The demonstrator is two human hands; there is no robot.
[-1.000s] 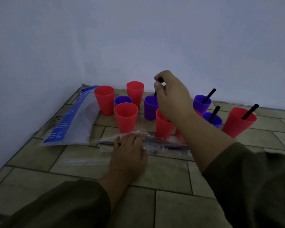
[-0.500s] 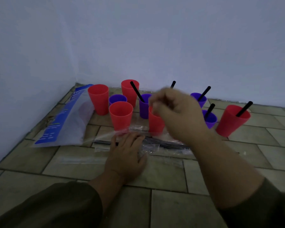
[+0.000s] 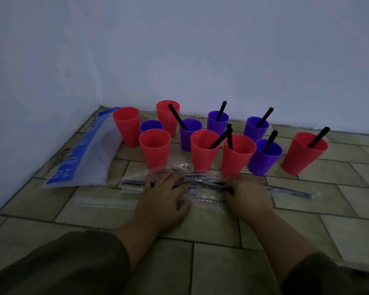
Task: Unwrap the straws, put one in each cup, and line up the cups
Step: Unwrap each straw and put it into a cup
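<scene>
Several red and purple cups stand on the tiled floor near the wall. Black straws lean in several of them, such as the purple cup [image 3: 190, 135] and the red cup [image 3: 304, 153] at the far right. Three red cups [image 3: 155, 146] on the left and a small purple cup [image 3: 151, 125] hold none. A pile of clear-wrapped straws [image 3: 202, 184] lies in front of the cups. My left hand [image 3: 164, 194] presses flat on its left part. My right hand [image 3: 248, 195] rests on its right part, fingers curled onto a wrapped straw [image 3: 290, 192] that sticks out to the right.
A blue and white plastic bag [image 3: 83, 156] lies at the left along the wall. An empty clear wrapper [image 3: 107, 202] lies on the floor left of my left hand. White walls meet in a corner behind the cups.
My right hand left a straw in the purple cup, then came down and back onto the wrapped straws. My left hand stayed on the pile.
</scene>
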